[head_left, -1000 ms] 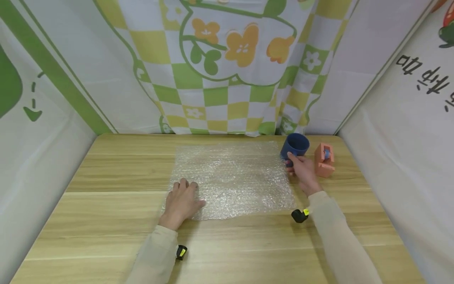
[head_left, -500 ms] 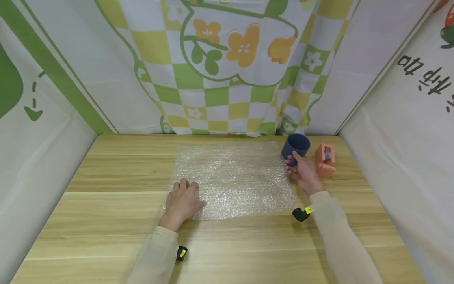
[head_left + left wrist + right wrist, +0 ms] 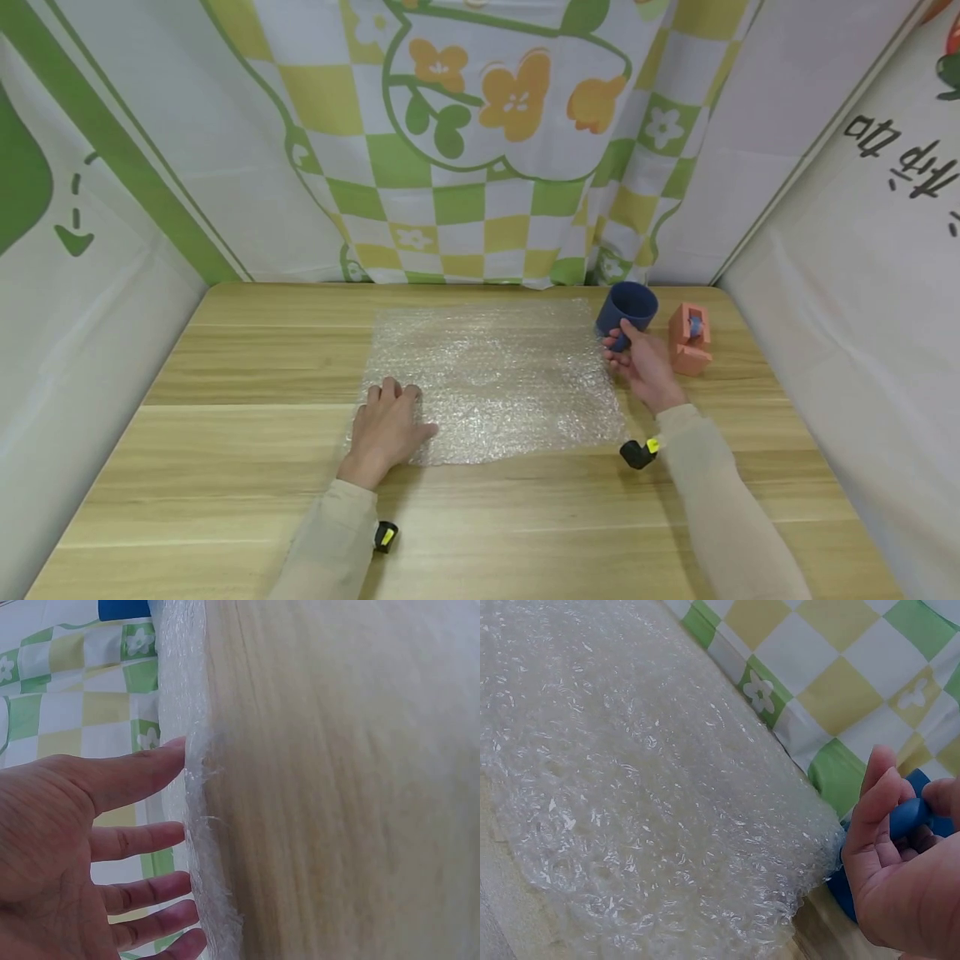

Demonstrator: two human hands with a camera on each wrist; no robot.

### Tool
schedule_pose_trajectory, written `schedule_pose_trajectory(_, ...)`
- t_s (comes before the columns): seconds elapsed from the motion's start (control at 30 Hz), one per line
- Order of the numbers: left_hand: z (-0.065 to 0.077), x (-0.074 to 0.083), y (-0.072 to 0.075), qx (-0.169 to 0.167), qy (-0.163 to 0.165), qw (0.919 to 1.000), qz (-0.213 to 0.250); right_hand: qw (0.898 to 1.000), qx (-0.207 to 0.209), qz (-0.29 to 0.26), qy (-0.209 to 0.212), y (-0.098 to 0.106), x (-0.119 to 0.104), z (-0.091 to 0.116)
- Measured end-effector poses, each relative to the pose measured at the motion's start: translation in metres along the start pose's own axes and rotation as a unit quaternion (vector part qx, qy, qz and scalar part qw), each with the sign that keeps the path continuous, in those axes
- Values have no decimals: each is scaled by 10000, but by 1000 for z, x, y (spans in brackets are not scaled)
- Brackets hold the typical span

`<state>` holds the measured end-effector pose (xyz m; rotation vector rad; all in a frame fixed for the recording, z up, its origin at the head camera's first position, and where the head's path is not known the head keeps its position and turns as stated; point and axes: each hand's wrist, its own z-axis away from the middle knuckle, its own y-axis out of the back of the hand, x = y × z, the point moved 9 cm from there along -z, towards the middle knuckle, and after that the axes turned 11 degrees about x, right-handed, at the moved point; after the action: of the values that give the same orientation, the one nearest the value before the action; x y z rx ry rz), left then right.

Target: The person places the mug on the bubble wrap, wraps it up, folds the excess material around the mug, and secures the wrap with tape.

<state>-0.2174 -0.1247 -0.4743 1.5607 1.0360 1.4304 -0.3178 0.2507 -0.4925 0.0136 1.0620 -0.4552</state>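
Note:
A sheet of bubble wrap (image 3: pixel 495 375) lies flat across the middle of the wooden table. My left hand (image 3: pixel 386 429) rests on its near left corner; the left wrist view shows the fingers (image 3: pixel 142 840) spread apart, their tips touching the wrap. At the sheet's far right corner stands an upright blue mug (image 3: pixel 627 305), its open mouth facing up. My right hand (image 3: pixel 647 367) holds the mug's handle, with thumb and fingers around it in the right wrist view, where the blue handle (image 3: pixel 909 817) shows. Most of the mug's body is hidden there by the hand.
A salmon-pink tape dispenser (image 3: pixel 688 337) with a blue roll stands just right of the mug, close to my right hand. Behind the table's far edge hangs a checkered, flowered curtain (image 3: pixel 465 200). White fabric walls (image 3: pixel 847 333) flank the table on both sides.
The right hand's fingers and thumb have shifted slightly around the mug's handle since the first frame. Mug, bubble wrap and left hand look the same.

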Motion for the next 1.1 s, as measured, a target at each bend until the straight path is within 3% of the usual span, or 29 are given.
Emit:
schedule_pose_trajectory(0.53,0,0,0,71,-37,9999,81,9981,287,85,537,13,-4,3)
schedule_pose_trajectory(0.83,0,2,-1,88,-134,9998,114,9970,59,212,748,17,-18,18)
schedule_pose_trajectory(1.1,-2,9,-4,26,-182,9997,149,9934,-173,480,1025,4,-23,38)
